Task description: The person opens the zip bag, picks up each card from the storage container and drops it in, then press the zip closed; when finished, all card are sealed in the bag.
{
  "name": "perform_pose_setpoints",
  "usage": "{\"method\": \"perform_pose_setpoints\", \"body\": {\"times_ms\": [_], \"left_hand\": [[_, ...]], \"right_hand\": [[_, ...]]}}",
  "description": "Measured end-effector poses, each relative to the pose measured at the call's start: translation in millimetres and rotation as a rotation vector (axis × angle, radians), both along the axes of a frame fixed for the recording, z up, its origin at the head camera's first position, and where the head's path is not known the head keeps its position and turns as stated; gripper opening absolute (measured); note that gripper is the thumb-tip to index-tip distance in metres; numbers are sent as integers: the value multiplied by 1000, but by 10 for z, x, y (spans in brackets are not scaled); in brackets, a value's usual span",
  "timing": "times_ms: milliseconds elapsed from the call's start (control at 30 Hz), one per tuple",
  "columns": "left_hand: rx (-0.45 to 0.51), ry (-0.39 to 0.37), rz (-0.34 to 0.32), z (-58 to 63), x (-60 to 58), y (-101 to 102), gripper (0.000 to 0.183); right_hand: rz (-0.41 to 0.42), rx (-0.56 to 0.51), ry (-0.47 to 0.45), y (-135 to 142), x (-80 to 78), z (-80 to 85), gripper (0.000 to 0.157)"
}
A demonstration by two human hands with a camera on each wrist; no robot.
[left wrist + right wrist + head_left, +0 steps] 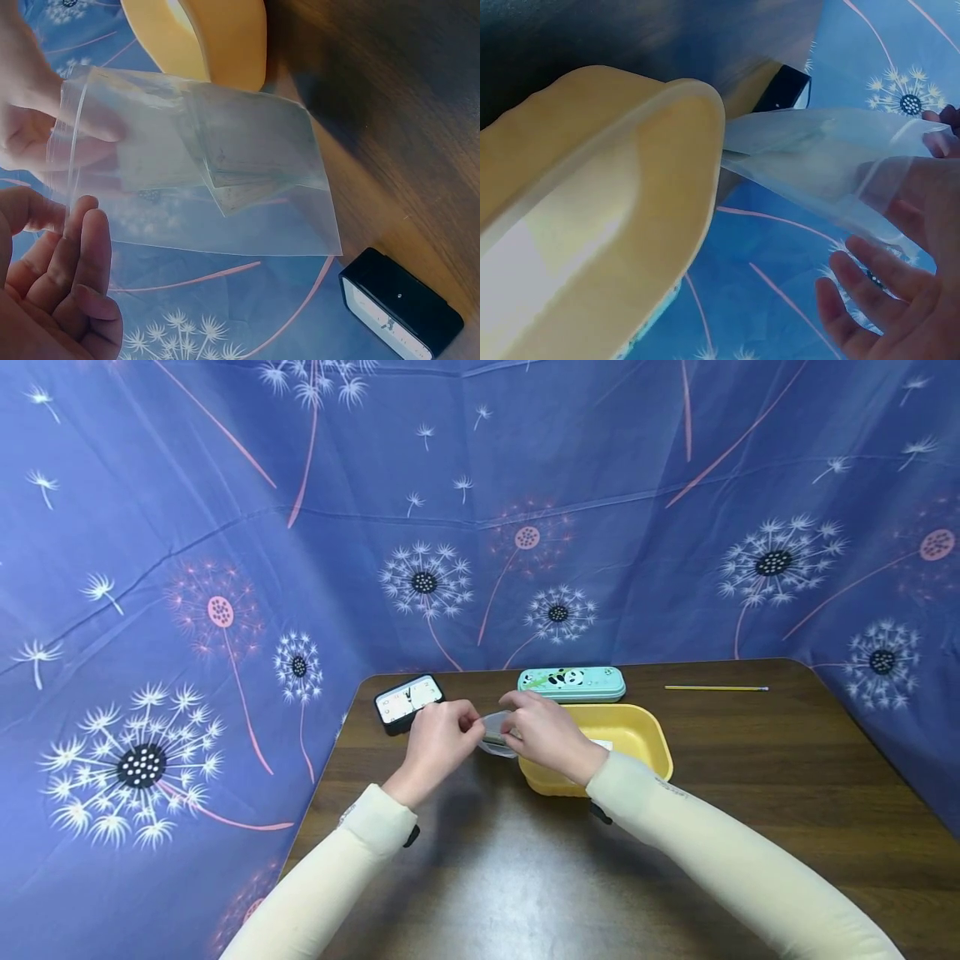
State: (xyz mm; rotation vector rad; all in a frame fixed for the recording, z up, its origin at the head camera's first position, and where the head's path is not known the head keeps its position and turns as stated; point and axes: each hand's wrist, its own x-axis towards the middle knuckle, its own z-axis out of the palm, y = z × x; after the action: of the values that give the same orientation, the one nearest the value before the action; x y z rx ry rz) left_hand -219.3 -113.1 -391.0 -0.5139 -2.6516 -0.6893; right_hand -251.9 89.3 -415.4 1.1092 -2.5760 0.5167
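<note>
A clear zip bag (262, 225) with several greyish flat sheets (255, 142) inside is held up between both hands, left of the yellow basket (637, 735). My left hand (444, 735) pinches the bag's zip edge with thumb and fingertips. My right hand (551, 735) grips the same open end from the other side. Its foremost fingers (900, 180) show through the plastic at the mouth, while the other fingers hang loosely bent below. Whether those fingers touch the sheets cannot be told. In the head view the hands hide much of the bag.
Behind the left hand stands a black clock (409, 700) with a white face. A mint panda pencil case (573, 685) lies behind the basket, and a yellow pencil (716, 688) far right on the wooden table (750, 827). Something white lies in the basket. A blue dandelion-print cloth (637, 568) hangs behind.
</note>
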Motion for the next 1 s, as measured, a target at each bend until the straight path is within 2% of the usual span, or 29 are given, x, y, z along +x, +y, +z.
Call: {"method": "perform_pose_setpoints", "body": {"times_ms": [133, 367, 667, 900, 1000], "left_hand": [[0, 3, 2, -17, -2, -1, 12], [10, -5, 7, -33, 6, 3, 12], [22, -6, 4, -51, 2, -21, 12], [30, 3, 6, -51, -20, -38, 12], [35, 3, 7, -51, -24, -37, 12]], "right_hand": [[-2, 31, -29, -49, -28, -42, 7], [-8, 48, -21, -94, -65, -94, 5], [-10, -59, -52, -14, -18, -61, 9], [34, -153, 51, 150, 19, 27, 8], [28, -195, 102, 263, 21, 47, 9]]}}
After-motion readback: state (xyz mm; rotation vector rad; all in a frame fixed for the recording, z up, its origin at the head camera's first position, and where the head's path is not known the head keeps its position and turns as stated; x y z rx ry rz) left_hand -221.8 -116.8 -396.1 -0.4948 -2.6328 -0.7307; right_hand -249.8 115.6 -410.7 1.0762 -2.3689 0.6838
